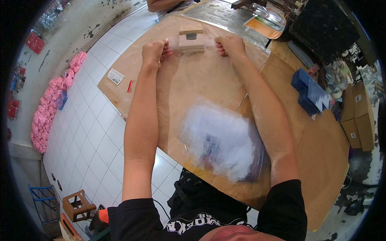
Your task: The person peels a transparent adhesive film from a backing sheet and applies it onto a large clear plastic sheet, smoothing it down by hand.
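Both my arms reach to the far side of a brown-covered table [189, 84]. A small wooden block fixture [191, 47] with a dark metal piece set in it stands between my hands. To its left, my left hand [156, 53] is closed, fingers curled toward the block. My right hand [231, 45] is closed in a pinch on the right side. A faint clear sheen shows beside the block, but what the fingers hold is too transparent to make out. Nearer me, under my right forearm, lies a loose pile of clear plastic sleeves [221, 140], partly blurred.
A white label [116, 76] and a small red strip [130, 86] lie at the table's left. Blue boxes [309, 92] and brown cartons [357, 116] stand at right. Another person's arm [163, 5] shows at the far edge. A brown stool [79, 205] stands on the tiled floor.
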Motion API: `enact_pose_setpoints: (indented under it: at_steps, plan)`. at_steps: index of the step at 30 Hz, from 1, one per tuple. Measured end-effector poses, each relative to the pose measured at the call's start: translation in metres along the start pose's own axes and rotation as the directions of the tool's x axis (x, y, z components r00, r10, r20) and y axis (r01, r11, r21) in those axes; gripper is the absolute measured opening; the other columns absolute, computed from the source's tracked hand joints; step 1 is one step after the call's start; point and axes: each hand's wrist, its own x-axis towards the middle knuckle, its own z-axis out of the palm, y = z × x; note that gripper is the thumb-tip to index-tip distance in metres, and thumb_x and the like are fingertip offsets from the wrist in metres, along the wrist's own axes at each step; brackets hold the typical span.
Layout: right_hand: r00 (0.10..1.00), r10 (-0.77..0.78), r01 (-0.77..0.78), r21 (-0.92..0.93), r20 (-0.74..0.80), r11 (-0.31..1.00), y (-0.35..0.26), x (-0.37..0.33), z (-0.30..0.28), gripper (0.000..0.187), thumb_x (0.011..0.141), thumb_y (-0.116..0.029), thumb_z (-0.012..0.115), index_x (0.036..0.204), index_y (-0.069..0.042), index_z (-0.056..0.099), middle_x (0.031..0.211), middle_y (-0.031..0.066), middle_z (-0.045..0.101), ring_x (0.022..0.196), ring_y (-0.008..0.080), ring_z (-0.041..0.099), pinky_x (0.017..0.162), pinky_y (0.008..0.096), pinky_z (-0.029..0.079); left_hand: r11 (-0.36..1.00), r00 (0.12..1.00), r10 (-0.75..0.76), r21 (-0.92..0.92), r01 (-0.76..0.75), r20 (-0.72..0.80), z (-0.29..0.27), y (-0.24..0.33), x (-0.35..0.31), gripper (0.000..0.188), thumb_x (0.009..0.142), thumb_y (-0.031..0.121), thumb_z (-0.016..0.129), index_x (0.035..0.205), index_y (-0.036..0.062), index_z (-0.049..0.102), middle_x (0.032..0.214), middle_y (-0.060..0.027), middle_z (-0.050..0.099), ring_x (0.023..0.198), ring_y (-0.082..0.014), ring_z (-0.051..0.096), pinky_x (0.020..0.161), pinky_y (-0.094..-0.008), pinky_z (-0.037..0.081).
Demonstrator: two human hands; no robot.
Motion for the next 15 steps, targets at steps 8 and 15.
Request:
enact_pose_setpoints:
  at_steps: [8, 15]
  plan:
    - [1.0, 0.027, -0.027, 0.041, 0.006, 0.999, -0.0025, -0.0013, 0.0002, 0.017, 0.081, -0.016, 0.067, 0.076, 0.001, 0.063, 0.069, 0.0066, 0.061, 0.054, 0.0124, 0.055, 0.05, 0.0242, 0.047, 1.0, 1.0, -0.007, 0.014, 0.007, -0.005, 0.0004, 0.0014, -0.0021, 0.026, 0.079, 0.021, 0.069, 0.087, -0.0021, 0.061, 0.076, -0.0093, 0.061, 0.061, -0.0165, 0.061, 0.053, -0.0246, 0.055]
    - [0.999, 0.045, -0.046, 0.057, 0.009, 0.997, -0.0043, -0.0016, 0.0004, 0.018, 0.081, -0.017, 0.066, 0.076, 0.0, 0.063, 0.069, 0.0065, 0.06, 0.053, 0.0125, 0.055, 0.049, 0.0243, 0.047, 1.0, 1.0, -0.015, 0.017, 0.015, -0.004, -0.0016, 0.0023, -0.0012, 0.03, 0.08, 0.024, 0.068, 0.09, -0.0027, 0.06, 0.079, -0.0109, 0.061, 0.065, -0.0178, 0.061, 0.056, -0.026, 0.056]
